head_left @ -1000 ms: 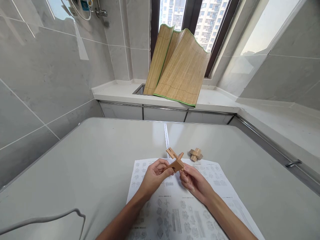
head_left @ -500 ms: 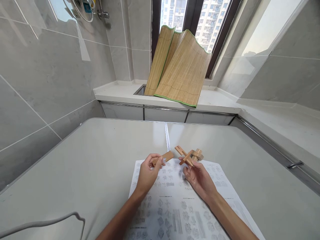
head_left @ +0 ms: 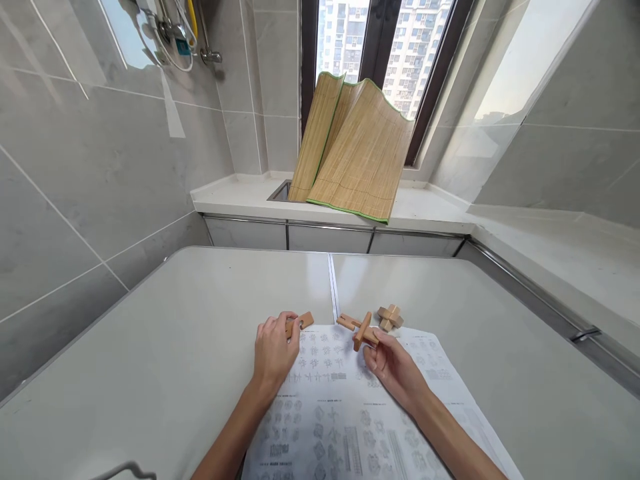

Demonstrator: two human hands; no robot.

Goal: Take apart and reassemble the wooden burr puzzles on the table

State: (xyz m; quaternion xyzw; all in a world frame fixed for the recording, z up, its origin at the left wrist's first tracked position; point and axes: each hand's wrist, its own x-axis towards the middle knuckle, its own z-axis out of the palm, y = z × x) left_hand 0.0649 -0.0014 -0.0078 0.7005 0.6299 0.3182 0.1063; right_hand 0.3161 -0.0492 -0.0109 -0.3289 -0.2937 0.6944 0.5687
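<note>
My left hand [head_left: 276, 347] is closed around a flat notched wooden puzzle piece [head_left: 306, 320], whose far end sticks out to the right of my fingers. Between the thumb and fingers of my right hand [head_left: 393, 363] are crossed wooden puzzle pieces [head_left: 363, 332], fitted together and pointing left. Just beyond that hand, an assembled wooden burr puzzle [head_left: 390, 317] sits on the table by the paper's far edge. Under both hands lies a printed instruction sheet [head_left: 333, 413] covered with small diagrams.
The sheet rests on a pale table [head_left: 150, 347] with a seam down its middle. A grey cable [head_left: 127, 470] lies at the near left. Behind the table, a folded bamboo mat [head_left: 360, 153] leans against the window from a white ledge [head_left: 240, 200].
My left hand has moved left and turned over more, carrying its piece away from the right hand. The crossed pieces have shifted slightly left and turned, uncovering the burr puzzle.
</note>
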